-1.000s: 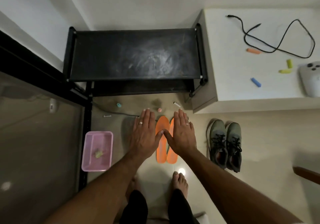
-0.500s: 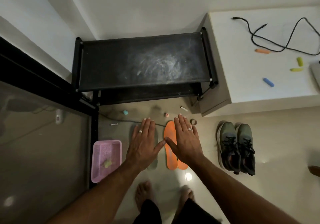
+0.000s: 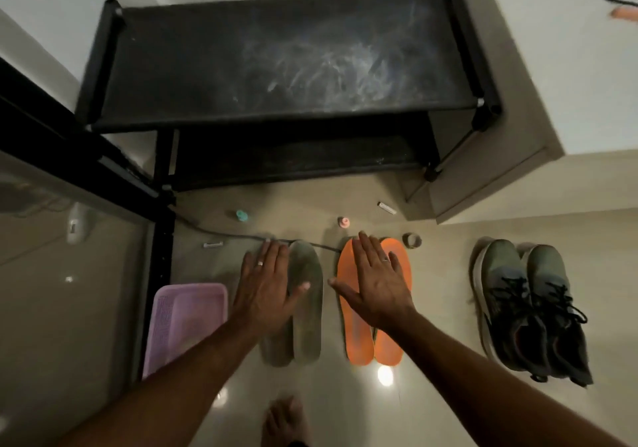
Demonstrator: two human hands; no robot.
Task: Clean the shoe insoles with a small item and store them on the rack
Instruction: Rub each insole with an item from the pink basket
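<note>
A: Left of the shoes (image 3: 531,312), we see left hand (image 3: 264,288) flat, fingers straight, over grey insoles (image 3: 305,308); basket (image 3: 186,319) beyond.
B: Right hand (image 3: 374,284) flat too, over orange insoles (image 3: 359,339). All lie lengthwise toward the rack (image 3: 276,63); nothing grasped.

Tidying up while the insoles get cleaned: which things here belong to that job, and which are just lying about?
For the job: grey insoles, orange insoles, black rack, pink tray.

Lying about: sneakers, tape roll, floor cable, small teal bottle.
</note>
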